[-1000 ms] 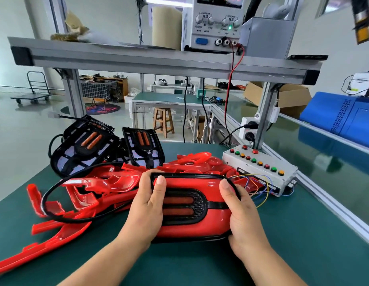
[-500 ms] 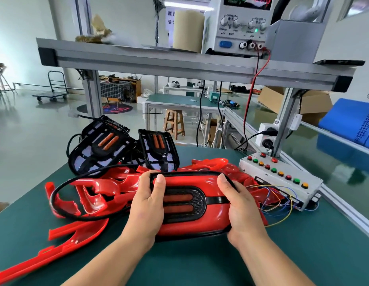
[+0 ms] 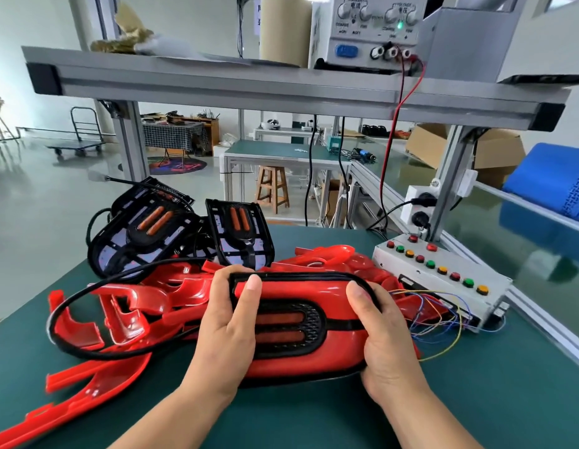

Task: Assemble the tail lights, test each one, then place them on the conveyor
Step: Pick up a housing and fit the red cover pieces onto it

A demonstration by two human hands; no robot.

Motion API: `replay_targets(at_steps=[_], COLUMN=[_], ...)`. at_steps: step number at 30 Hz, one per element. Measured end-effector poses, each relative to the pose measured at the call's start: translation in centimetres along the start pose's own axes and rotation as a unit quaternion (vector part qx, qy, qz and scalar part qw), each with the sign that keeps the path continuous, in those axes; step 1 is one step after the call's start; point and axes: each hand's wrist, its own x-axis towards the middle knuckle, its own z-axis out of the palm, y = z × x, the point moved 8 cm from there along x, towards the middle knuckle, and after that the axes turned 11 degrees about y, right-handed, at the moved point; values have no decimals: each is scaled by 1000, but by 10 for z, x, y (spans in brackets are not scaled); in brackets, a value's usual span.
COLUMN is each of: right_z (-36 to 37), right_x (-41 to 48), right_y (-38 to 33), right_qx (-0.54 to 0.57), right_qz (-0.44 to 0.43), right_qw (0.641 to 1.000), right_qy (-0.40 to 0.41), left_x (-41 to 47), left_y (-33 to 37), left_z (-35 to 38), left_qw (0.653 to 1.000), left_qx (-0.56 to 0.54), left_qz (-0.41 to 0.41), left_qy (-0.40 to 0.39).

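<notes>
– Scraps of red plastic (image 3: 126, 309) on the far left, heaped on the green desk (image 3: 476, 400), with one long strip (image 3: 87, 377) pointing out at the near corner. What's running round them?

– Black cord (image 3: 52, 325), looped wide across the heap. Behind it, two black housings (image 3: 136, 241) (image 3: 239, 241) propped up on edge, each showing a pair of orange bars.

– And now the middle, the one that matters.

– Yes, the tail light (image 3: 301, 288), red with a black rim and a dark mesh oval on its face. It lies crosswise near the front of the desk, partly over the red heap, a hand at each end.

– Talk me through the left hand (image 3: 226, 335).

– Firm grip there: fingers curled over the far top edge, thumb flat on the red face just beside the mesh oval.

– And the right hand (image 3: 388, 351)?

– Same story at the other end. Thumb laid on top near the rim, palm against the end, fingers wrapped round behind and out of sight. Both grips are clamped onto that light.

– Further right?

– Thin coloured wires (image 3: 443, 319) spill across the desk just past the right hand and reach a white button box (image 3: 421, 277) with red, green and yellow buttons in a row.

– Above that?

– A grey shelf (image 3: 249, 85) carries a power supply (image 3: 362, 37), green lamp lit, with a red lead (image 3: 390, 140) hanging down behind the box. At the right edge, well apart from the hands, sits a blue mat (image 3: 553, 189).
</notes>
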Motion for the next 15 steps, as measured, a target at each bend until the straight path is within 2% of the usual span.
replay_targets(at_steps=[4, 15], right_z=[1, 0], right_x=[0, -1], right_y=[1, 3], right_qx=[-10, -33], right_qz=[1, 17], right_qw=[1000, 999], right_qy=[-10, -10], left_x=[-1, -2], left_y=[-2, -9], left_z=[2, 4], left_qw=[998, 994], left_qx=[-38, -45], left_qz=[-40, -94], left_qy=[1, 8])
